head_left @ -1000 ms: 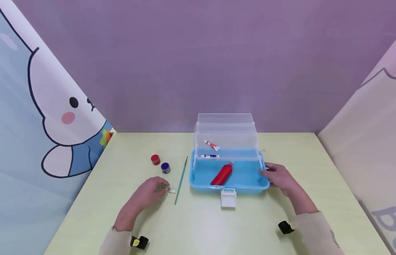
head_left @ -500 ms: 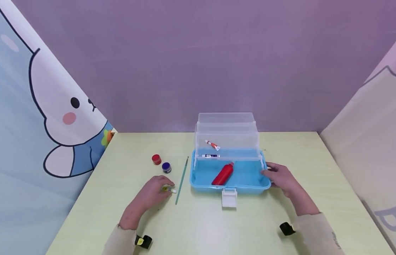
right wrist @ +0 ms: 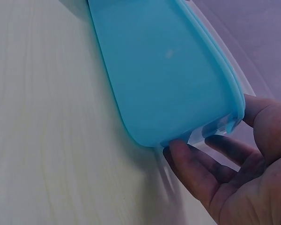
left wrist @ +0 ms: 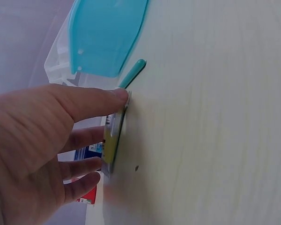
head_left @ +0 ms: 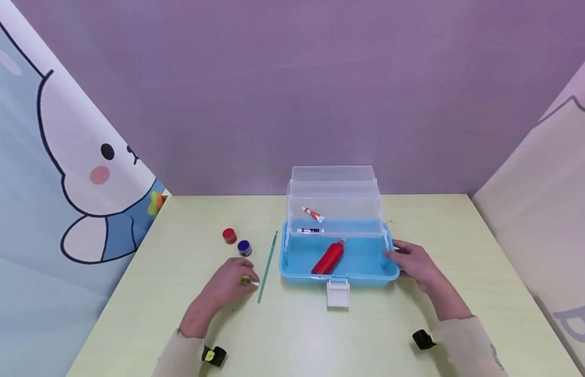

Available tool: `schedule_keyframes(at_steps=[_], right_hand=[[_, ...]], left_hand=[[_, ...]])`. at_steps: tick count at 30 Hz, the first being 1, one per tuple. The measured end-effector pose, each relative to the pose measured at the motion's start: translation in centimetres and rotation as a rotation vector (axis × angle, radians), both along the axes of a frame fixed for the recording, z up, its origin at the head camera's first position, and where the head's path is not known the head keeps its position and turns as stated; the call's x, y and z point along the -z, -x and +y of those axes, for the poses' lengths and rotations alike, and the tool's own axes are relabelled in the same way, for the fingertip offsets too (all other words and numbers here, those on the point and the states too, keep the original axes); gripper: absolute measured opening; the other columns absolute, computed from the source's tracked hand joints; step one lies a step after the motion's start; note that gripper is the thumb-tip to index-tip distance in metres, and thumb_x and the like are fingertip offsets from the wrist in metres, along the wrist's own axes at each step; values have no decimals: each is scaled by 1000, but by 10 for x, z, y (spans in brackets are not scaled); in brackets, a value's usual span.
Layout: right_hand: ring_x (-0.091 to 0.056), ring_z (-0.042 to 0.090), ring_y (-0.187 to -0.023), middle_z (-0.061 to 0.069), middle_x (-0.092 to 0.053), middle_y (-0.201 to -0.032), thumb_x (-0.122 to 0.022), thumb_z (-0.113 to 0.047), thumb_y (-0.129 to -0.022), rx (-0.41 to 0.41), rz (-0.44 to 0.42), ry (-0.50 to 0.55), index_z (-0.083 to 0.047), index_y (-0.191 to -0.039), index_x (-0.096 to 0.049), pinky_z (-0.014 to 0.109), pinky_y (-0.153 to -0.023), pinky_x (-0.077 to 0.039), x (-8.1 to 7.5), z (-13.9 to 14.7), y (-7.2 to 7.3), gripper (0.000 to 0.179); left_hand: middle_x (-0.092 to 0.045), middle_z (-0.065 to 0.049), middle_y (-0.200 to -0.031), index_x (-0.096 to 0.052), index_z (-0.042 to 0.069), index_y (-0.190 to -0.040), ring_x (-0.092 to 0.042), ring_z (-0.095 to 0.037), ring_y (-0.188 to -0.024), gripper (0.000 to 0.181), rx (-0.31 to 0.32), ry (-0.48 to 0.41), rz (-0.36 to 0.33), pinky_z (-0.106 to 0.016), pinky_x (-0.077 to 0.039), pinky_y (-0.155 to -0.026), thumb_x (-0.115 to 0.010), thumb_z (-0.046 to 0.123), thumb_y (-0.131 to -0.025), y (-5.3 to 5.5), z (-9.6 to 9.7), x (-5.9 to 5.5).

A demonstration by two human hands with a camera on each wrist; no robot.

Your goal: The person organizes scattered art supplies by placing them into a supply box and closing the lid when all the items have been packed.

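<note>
My left hand (head_left: 228,281) is low over the table, left of a green paintbrush (head_left: 267,267). Thumb and fingers pinch a small paint tube with a yellow band (left wrist: 111,140), its white cap (head_left: 255,284) pointing right; the hand hides part of it. At the right end of a blue plastic box (head_left: 363,280) my right hand (head_left: 413,262) grips the wall, thumb over the rim and fingers outside. A red bottle (head_left: 328,257) lies tilted in the box. Its clear lid (head_left: 333,188) stands raised, with a red-and-white tube (head_left: 313,214) and a dark-labelled tube (head_left: 310,231) on the trays.
Beyond my left hand stand a red-lidded paint jar (head_left: 229,235) and a purple-lidded one (head_left: 244,247). The box's white latch (head_left: 338,294) hangs open at the front. A purple backdrop (head_left: 320,94) rises behind the table (head_left: 292,340).
My left hand has shifted slightly right, with its fingers now closer around the yellow-banded paint tube. My right hand stays at the box's end.
</note>
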State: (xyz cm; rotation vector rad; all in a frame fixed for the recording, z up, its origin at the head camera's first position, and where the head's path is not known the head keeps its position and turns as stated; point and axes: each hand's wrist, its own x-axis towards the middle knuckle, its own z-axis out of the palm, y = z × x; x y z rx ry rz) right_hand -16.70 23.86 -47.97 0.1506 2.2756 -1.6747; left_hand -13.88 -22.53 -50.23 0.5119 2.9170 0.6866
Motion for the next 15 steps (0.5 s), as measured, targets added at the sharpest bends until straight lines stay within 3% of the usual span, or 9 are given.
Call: schedule_keyframes(at_steps=[4,10,15], right_hand=[[-59,43,-110,36,-42,-138,-61,-22,-96,1,4,1,6,-147,-33,48,-82,-54,-1,0,-1,64],[-59,42,-110,35,-43,-137,-61,-23,-96,-6,16,-3,6,-146,-35,47,-82,-54,-1,-2,0,63],[-61,40,-108,34,-44,-136,-61,-22,-96,5,11,5,6,-146,-35,46,-82,-54,0,-1,-1,62]], left_hand=[[-63,0,-111,-77,24,-84,-52,-24,-111,11,23,10,24,-43,-44,-97,-83,18,-78,0,1,0],[-63,1,-111,-73,23,-85,-52,-24,-114,8,9,41,56,-41,-44,-98,-79,20,-82,-1,2,0],[-63,3,-108,-69,22,-87,-52,-22,-113,8,17,29,105,-39,-44,-98,-76,21,-84,-2,4,-9]])
